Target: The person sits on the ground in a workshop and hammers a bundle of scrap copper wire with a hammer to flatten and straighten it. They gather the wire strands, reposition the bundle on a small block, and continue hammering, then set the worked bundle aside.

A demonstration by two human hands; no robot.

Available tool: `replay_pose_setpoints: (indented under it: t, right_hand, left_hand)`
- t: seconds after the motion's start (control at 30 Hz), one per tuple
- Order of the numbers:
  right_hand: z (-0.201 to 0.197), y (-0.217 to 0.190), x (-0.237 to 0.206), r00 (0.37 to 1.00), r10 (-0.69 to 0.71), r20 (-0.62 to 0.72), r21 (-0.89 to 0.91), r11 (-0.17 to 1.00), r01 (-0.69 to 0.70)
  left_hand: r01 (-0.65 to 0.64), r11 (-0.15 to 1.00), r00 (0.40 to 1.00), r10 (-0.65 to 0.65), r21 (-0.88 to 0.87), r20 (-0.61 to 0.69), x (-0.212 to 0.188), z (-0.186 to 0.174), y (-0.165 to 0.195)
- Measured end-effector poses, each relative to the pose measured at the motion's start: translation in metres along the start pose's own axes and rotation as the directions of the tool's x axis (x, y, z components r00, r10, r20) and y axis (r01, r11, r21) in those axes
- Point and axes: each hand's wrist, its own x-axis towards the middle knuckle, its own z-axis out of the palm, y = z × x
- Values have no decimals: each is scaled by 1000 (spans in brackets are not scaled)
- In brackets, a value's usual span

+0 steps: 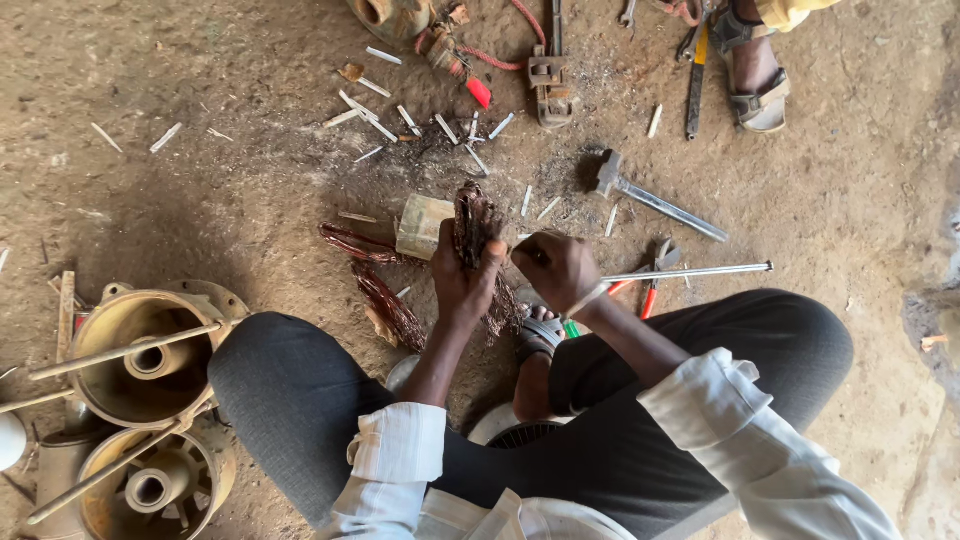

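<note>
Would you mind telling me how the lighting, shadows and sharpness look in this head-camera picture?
In the head view the light is soft, diffuse daylight with no glare; the dirt floor darkens toward the lower left, around the motor housings. The left hand, the copper wire bundle it grips and the right hand are fairly sharp; the edges bow slightly, wide-angle.

A hammer (610, 178) lies near two motor housings (140, 350).
</note>
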Motion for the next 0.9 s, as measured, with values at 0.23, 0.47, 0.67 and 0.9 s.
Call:
replay_pose_setpoints:
  t: [0.23,0.47,0.67,0.9]
  right_hand:
    - [-6,-31,-1,737,-664,122,-567,563,601]
    - [-16,-43,-2,771,-629,99,-559,606,566]
    - [1,-26,-1,808,-583,88,-537,655,532]
    - [16,7,-2,896,366,253,282,858,-430]
  left_hand:
    - [114,987,993,-111,-110,31,0,-6,9]
    - [101,989,994,-95,-109,51,3,-10,18]
    - [143,987,988,-139,-79,61,2,-10,12]
    - [71,996,989,-78,58,124,0,-5,-1]
